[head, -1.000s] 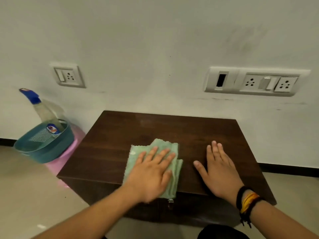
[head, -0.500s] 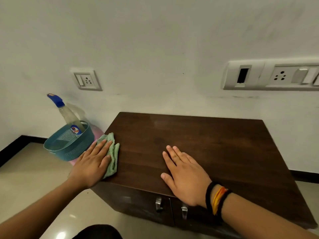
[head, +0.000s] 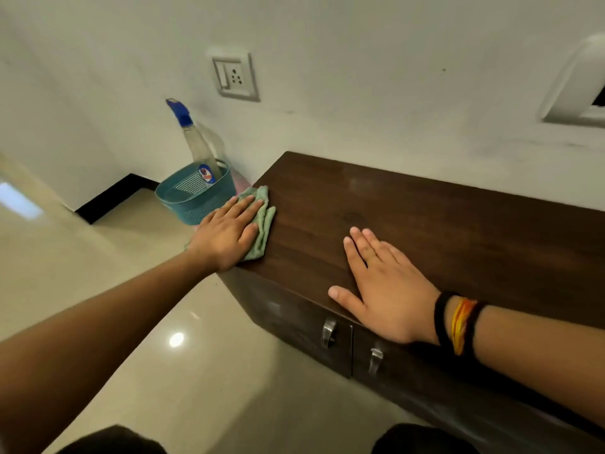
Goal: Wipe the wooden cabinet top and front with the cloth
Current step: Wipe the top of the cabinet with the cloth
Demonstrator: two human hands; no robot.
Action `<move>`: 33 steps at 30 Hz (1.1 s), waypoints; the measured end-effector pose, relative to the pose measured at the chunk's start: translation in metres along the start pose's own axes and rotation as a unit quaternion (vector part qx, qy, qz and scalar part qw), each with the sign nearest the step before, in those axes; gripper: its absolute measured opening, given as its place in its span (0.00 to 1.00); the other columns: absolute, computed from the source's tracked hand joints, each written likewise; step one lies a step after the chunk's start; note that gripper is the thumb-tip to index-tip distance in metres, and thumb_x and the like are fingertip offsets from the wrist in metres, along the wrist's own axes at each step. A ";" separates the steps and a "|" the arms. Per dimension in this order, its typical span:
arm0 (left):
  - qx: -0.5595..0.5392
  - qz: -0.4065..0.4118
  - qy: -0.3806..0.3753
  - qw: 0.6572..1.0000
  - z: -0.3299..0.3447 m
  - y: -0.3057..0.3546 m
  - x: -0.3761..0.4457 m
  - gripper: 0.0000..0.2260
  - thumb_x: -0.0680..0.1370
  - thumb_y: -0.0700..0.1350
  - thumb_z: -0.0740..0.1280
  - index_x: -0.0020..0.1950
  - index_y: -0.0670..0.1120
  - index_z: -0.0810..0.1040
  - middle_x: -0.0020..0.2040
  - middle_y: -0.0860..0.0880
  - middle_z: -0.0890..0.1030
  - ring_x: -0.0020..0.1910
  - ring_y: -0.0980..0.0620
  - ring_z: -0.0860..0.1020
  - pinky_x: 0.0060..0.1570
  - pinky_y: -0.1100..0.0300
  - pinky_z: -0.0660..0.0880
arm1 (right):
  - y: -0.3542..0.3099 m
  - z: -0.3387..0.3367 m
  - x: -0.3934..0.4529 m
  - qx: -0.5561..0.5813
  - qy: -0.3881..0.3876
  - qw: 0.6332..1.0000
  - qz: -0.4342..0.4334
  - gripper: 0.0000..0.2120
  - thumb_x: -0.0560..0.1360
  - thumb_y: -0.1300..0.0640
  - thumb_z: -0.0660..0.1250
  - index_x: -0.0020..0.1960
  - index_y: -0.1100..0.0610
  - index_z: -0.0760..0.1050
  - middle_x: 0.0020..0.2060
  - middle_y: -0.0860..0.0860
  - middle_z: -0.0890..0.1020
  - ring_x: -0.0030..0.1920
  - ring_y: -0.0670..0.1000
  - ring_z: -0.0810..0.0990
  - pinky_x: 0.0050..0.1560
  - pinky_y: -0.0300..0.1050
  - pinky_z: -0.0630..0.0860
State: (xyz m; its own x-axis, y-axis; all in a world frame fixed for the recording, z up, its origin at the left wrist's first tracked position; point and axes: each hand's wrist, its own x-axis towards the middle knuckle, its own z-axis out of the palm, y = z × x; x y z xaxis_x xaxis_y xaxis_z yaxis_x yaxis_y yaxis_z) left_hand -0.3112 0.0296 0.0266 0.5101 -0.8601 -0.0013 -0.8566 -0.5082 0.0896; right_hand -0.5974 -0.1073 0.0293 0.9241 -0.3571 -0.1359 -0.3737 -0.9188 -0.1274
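Note:
A dark wooden cabinet stands against the white wall, its top bare and its front showing two metal handles. A folded green cloth lies on the left edge of the top, partly hanging over it. My left hand presses flat on the cloth with fingers spread, covering most of it. My right hand rests flat, palm down, on the front part of the top, holding nothing; bands circle its wrist.
A teal perforated basket with a blue-capped spray bottle sits on the floor left of the cabinet, close to the cloth. A pink object peeks out behind it. Wall sockets are above. Glossy beige floor lies to the left.
My left hand has slid the cloth from the middle of the top to its left edge. The right hand stayed flat on the top. The view has swung left.

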 end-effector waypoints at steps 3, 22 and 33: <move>-0.002 -0.002 -0.011 1.000 -0.001 0.001 -0.007 0.30 0.79 0.64 0.41 0.81 0.61 0.50 0.83 0.55 0.52 0.82 0.51 0.49 0.77 0.45 0.52 | -0.004 0.002 0.008 -0.015 -0.014 0.998 -0.052 0.41 0.79 0.31 0.41 0.82 0.56 0.39 0.82 0.55 0.40 0.81 0.55 0.38 0.79 0.52 0.41; -0.040 -0.069 0.189 0.979 0.040 0.004 -0.042 0.27 0.82 0.60 0.48 0.80 0.54 0.62 0.81 0.51 0.60 0.80 0.49 0.56 0.77 0.44 0.53 | -0.065 0.002 0.060 -0.047 -0.018 0.999 -0.012 0.46 0.74 0.23 0.46 0.82 0.47 0.39 0.82 0.49 0.41 0.81 0.56 0.39 0.78 0.54 0.41; -0.507 -0.265 0.249 0.781 0.141 0.121 -0.105 0.38 0.81 0.65 0.43 0.80 0.37 0.51 0.80 0.36 0.51 0.79 0.38 0.51 0.75 0.55 0.44 | -0.071 0.005 0.074 -0.047 -0.029 0.998 -0.039 0.47 0.71 0.23 0.40 0.82 0.49 0.39 0.82 0.49 0.41 0.81 0.56 0.38 0.79 0.58 0.40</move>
State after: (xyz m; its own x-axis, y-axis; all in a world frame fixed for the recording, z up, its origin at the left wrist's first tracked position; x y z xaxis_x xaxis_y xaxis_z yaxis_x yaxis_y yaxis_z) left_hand -0.4790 0.0519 -0.1025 0.9557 -0.2881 0.0595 -0.1416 -0.2731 0.9515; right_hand -0.5029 -0.0676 0.0232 0.9432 -0.2753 -0.1857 -0.2886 -0.9563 -0.0480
